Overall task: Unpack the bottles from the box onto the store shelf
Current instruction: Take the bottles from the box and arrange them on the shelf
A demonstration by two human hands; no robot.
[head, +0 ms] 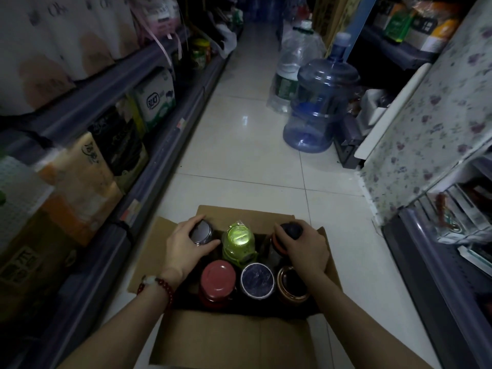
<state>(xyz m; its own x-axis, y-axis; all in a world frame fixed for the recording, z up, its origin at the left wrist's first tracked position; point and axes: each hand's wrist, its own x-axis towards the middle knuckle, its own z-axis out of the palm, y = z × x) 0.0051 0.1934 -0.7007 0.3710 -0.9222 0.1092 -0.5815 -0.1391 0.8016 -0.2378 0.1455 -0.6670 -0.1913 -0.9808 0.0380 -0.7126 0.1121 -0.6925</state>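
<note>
An open cardboard box (229, 339) sits on the tiled floor with several bottles standing in two rows inside. My left hand (183, 249) grips the silver-lidded bottle (203, 231) at the back left. My right hand (306, 249) grips the dark-capped bottle (291, 230) at the back right. Between them stands a green-lidded bottle (238, 242). The front row holds a red-lidded bottle (217, 278), a dark blue-lidded bottle (257, 279) and a brown, gold-rimmed one (291, 284). The store shelf (149, 161) runs along the left.
The left shelves hold tissue packs (157, 97) and cartons. Two large water jugs (316, 102) stand on the floor ahead to the right. A patterned cabinet (436, 123) and another shelf (439, 267) line the right side. The aisle floor (239, 145) stretches ahead.
</note>
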